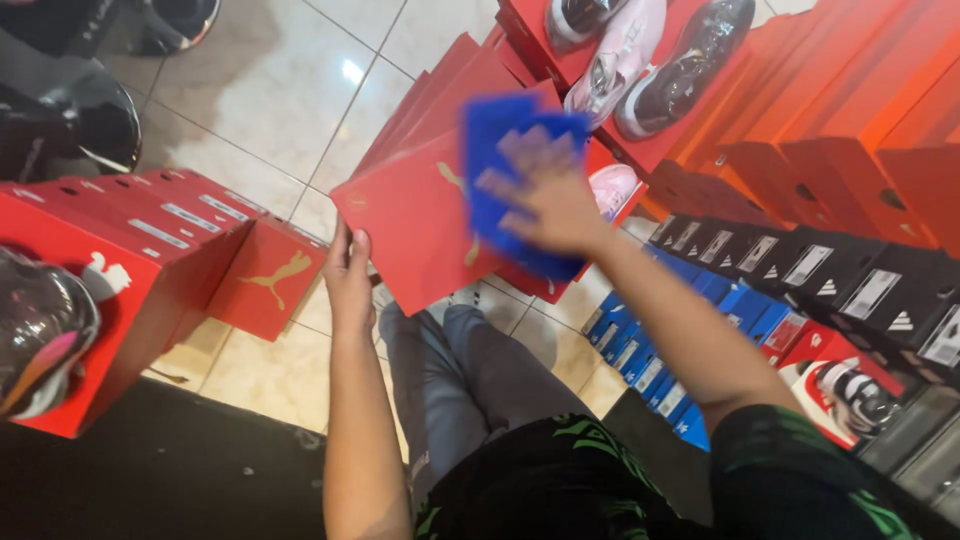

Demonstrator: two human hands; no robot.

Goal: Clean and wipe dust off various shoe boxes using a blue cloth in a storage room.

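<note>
Soft blue cloth [510, 190] on matt red cardboard box lid [415, 215], above glossy pale floor tiles [270, 80].

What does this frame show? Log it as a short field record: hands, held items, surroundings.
left hand: grips the lower left edge of the red shoebox
right hand: pressed flat on a blue cloth, blurred
blue cloth: lies on the box lid
surroundings: red box stacks, black boxes, blue boxes, shoes on display
floor: pale tiles
</note>
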